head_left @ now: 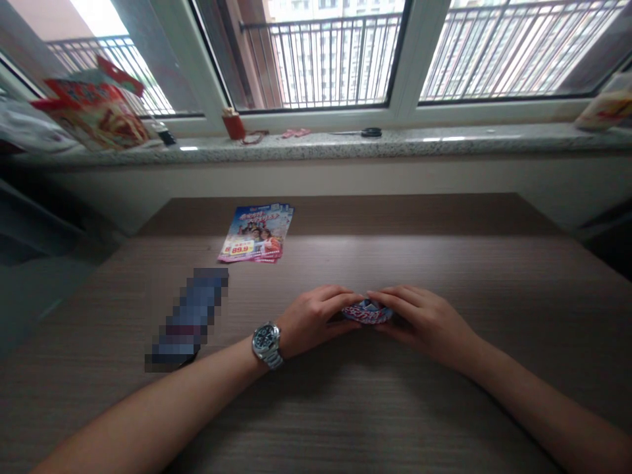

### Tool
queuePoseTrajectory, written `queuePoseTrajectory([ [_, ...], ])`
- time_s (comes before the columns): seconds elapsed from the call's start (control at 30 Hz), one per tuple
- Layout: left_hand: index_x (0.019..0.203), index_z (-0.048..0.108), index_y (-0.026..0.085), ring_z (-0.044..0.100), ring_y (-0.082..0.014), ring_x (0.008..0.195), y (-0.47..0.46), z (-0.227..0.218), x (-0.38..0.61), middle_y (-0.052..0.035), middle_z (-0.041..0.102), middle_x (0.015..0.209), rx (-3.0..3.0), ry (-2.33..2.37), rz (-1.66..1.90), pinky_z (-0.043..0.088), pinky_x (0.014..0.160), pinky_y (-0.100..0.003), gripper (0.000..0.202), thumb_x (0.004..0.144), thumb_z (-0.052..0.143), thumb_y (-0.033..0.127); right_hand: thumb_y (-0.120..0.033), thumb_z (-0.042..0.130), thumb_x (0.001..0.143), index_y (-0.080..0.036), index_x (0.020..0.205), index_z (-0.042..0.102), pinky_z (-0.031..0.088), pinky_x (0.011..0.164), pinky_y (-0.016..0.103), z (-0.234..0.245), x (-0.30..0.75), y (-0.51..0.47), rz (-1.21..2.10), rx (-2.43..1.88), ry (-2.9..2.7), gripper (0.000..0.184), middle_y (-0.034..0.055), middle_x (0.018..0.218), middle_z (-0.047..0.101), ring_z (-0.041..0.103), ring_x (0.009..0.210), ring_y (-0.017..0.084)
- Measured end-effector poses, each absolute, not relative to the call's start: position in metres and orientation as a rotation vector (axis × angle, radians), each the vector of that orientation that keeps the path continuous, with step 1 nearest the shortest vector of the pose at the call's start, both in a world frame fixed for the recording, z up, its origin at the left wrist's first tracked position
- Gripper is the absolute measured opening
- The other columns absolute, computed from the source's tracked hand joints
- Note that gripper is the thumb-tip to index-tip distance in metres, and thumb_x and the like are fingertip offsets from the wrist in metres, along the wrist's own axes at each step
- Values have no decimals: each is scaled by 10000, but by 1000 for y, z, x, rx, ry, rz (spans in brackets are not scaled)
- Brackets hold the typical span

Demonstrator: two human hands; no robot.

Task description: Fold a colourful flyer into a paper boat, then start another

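Where left hand meets right hand, glossy folded paper curves.

An apartment room, balcony railing outside the window.

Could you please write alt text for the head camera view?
The left hand, wearing a steel wristwatch, and the right hand hold a folded flyer on a wooden table. A stack of flyers lies beyond them, below a stone window sill.
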State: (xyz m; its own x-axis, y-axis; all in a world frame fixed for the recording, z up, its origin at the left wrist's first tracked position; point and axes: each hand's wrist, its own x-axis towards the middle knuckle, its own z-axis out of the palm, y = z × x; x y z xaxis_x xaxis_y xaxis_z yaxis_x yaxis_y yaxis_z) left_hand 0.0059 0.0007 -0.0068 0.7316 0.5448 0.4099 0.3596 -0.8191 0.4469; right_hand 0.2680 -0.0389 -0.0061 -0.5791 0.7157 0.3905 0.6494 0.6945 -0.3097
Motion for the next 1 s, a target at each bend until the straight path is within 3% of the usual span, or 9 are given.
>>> queuePoseTrajectory([
  [0.1, 1244, 614, 200, 681, -192, 1029, 2, -6, 6, -87, 677, 1167, 2557, 715, 816, 577, 910, -324, 335, 939, 668, 329, -311, 657, 928, -243, 1357, 536, 582, 895, 398, -4, 271, -40, 413, -1122, -2260, 451, 105, 1199, 701, 686, 1063, 246],
  [0.33, 1260, 614, 220, 651, -202, 1072, 6, -8, 4, -88, 650, 1209, 2500, 751, 863, 560, 939, -346, 354, 920, 692, 285, -252, 563, 971, -236, 1138, 639, 602, 756, 311, -4, 279, -36, 618, -1170, -2045, 184, 52, 999, 743, 719, 861, 188],
  [0.4, 1345, 559, 243, 638, -211, 1105, 7, -8, 3, -90, 638, 1245, 2490, 781, 865, 550, 960, -364, 457, 911, 701, 274, -242, 573, 962, -236, 1112, 653, 597, 746, 310, -5, 281, -34, 573, -1149, -2049, 170, 50, 980, 743, 715, 862, 193],
  [0.5, 1531, 326, 258, 604, -244, 1177, 9, -7, 3, -108, 607, 1309, 2463, 893, 897, 519, 1018, -418, 809, 853, 766, 299, -237, 577, 958, -237, 1089, 666, 591, 745, 314, -5, 284, -31, 515, -1155, -2052, 158, 49, 979, 742, 712, 864, 195],
  [0.57, 1575, 208, 241, 583, -264, 1206, 10, -6, 3, -124, 591, 1325, 2449, 988, 908, 494, 1048, -454, 922, 848, 768, 320, -249, 579, 957, -230, 1076, 671, 592, 730, 319, -4, 288, -29, 469, -1194, -2026, 151, 55, 979, 743, 714, 855, 200],
  [0.63, 1573, 208, 226, 573, -270, 1215, 12, -6, 2, -134, 577, 1334, 2448, 1059, 875, 486, 1053, -467, 851, 892, 710, 313, -269, 588, 953, -220, 1061, 675, 595, 694, 321, -3, 292, -26, 408, -1252, -1990, 147, 61, 967, 743, 715, 822, 205],
  [0.8, 1425, 474, 229, 558, -272, 1239, 13, -6, 2, -128, 544, 1364, 2501, 1067, 703, 476, 1070, -460, 503, 950, 611, 321, -312, 585, 952, -210, 1033, 678, 601, 649, 352, -5, 306, -17, 246, -1355, -1916, 161, 70, 953, 726, 704, 751, 213],
  [1.0, 1383, 526, 243, 546, -289, 1256, 12, -8, 2, -121, 547, 1367, 2555, 1082, 637, 459, 1077, -500, 460, 946, 617, 352, -393, 554, 965, -203, 1008, 674, 596, 606, 380, -10, 327, -3, 50, -1476, -1854, 229, 99, 980, 697, 687, 716, 224],
])
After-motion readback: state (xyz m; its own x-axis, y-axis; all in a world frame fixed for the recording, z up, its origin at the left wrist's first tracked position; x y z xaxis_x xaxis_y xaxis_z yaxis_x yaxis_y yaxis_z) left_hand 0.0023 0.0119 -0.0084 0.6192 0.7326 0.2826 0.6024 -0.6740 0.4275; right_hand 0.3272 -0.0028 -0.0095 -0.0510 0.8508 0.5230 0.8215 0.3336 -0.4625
